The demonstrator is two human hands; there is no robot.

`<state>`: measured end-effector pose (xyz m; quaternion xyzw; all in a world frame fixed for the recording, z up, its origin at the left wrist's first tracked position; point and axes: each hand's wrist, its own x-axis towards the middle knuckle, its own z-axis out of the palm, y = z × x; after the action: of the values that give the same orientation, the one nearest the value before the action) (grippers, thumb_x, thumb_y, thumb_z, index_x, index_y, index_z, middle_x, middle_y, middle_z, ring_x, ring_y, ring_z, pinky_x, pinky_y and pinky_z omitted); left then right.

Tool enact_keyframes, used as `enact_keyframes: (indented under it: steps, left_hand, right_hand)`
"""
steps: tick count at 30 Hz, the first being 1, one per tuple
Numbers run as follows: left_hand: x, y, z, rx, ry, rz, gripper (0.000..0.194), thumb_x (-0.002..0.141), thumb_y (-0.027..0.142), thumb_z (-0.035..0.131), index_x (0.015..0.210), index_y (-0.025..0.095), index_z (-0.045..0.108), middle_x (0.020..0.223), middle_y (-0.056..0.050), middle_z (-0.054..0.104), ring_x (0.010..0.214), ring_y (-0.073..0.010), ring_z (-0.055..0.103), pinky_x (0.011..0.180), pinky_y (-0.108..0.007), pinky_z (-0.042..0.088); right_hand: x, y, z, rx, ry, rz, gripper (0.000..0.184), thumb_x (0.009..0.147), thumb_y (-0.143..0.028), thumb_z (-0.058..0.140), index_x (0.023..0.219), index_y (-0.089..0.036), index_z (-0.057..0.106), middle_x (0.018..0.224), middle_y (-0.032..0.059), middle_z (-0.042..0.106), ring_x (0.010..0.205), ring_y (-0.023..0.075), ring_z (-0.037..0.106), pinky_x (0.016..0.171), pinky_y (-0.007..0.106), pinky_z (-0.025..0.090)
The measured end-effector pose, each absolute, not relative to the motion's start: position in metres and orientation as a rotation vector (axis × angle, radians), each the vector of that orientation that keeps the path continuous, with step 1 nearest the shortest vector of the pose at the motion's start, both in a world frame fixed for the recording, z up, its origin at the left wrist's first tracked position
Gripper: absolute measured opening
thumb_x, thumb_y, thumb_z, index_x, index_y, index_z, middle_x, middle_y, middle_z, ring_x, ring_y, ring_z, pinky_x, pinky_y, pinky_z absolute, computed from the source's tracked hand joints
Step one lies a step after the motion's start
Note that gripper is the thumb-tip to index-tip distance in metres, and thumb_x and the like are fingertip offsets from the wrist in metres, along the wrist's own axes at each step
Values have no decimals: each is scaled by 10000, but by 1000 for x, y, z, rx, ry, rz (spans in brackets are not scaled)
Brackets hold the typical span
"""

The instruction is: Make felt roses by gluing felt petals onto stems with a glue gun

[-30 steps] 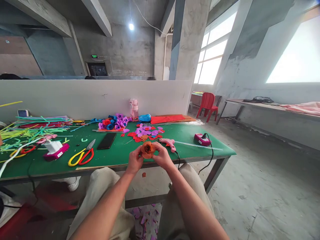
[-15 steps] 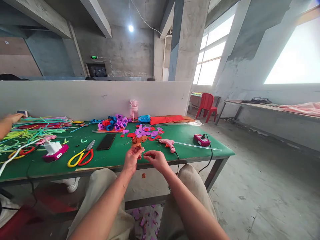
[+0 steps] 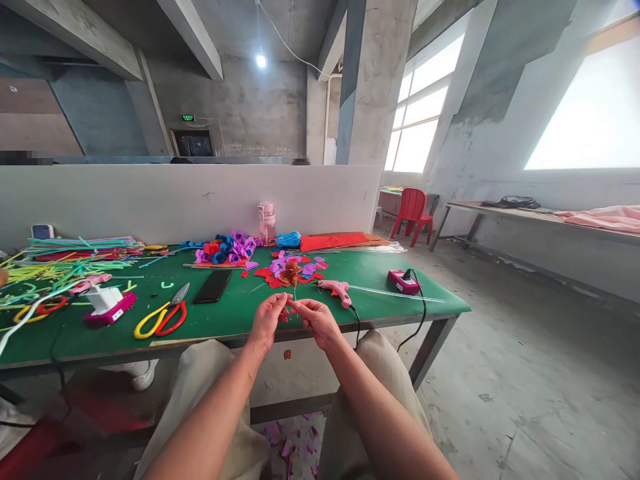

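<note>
A brown paper flower [image 3: 291, 273] on a thin stem stands upright above the front of the table, between my hands. My right hand [image 3: 319, 321] pinches the stem just below the bloom. My left hand [image 3: 269, 321] is closed too, its fingertips meeting the stem right beside the right fingers. Behind the flower lie loose purple and red petals [image 3: 280, 267]. A pink hot glue gun [image 3: 336, 291] rests on the table to the right of my right hand, a clear glue stick reaching out behind it.
On the green table [image 3: 260, 317] lie a black phone [image 3: 213, 286], scissors [image 3: 163, 319], finished paper flowers [image 3: 227, 248], a heap of coloured stems [image 3: 85, 248] and two magenta power sockets [image 3: 111, 310]. A pink bottle [image 3: 267, 221] stands by the white partition [image 3: 200, 197]. Another person's hand [image 3: 3, 277] shows at the left edge.
The flower has risen upright and shifted right, and its stem now sits in my right fingers. The other person's hand at the left has pulled back from the far phone, almost out of view.
</note>
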<state>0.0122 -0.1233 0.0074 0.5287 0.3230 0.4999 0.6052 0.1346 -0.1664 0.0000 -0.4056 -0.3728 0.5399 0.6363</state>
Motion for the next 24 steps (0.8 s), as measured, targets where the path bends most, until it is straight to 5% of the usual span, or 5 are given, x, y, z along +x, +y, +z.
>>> enact_keyframes:
  steps: [4,7,12,19,24]
  left_hand:
    - [12,-122,5,1248,770,1202,347,688,486,626,687,139,642,619,-15,609,483,-80,465,469,-210,378]
    - [11,-119,2,1246,786,1252,167,648,293,612,744,160,648,685,-5,630,508,-83,479,475,-209,383]
    - [8,-116,0,1291,720,1327,122,527,115,444,417,166,426,429,39,429,424,-62,377,431,-192,296]
    - [10,-120,10,1170,659,1110,215,679,305,612,825,150,640,603,-4,639,454,-80,486,490,-221,409]
    - [12,-120,8,1188,712,1126,343,643,433,708,789,128,654,644,-46,680,544,-116,586,603,-252,483]
  right_hand:
    - [139,-169,4,-882,-861,1187,296,609,-418,756,711,-150,683,667,7,646,429,23,282,411,206,131]
    - [140,-170,5,-863,-864,1181,295,619,-418,750,734,-153,690,661,8,653,425,23,264,413,209,125]
    - [142,-169,3,-842,-873,1172,295,633,-416,741,765,-156,698,675,18,665,431,28,260,416,213,126]
    - [141,-171,6,-836,-881,1147,309,628,-439,733,753,-158,699,645,9,641,432,33,285,421,217,142]
    - [140,-172,6,-832,-888,1129,291,625,-429,741,710,-158,678,600,-5,615,428,35,275,425,219,141]
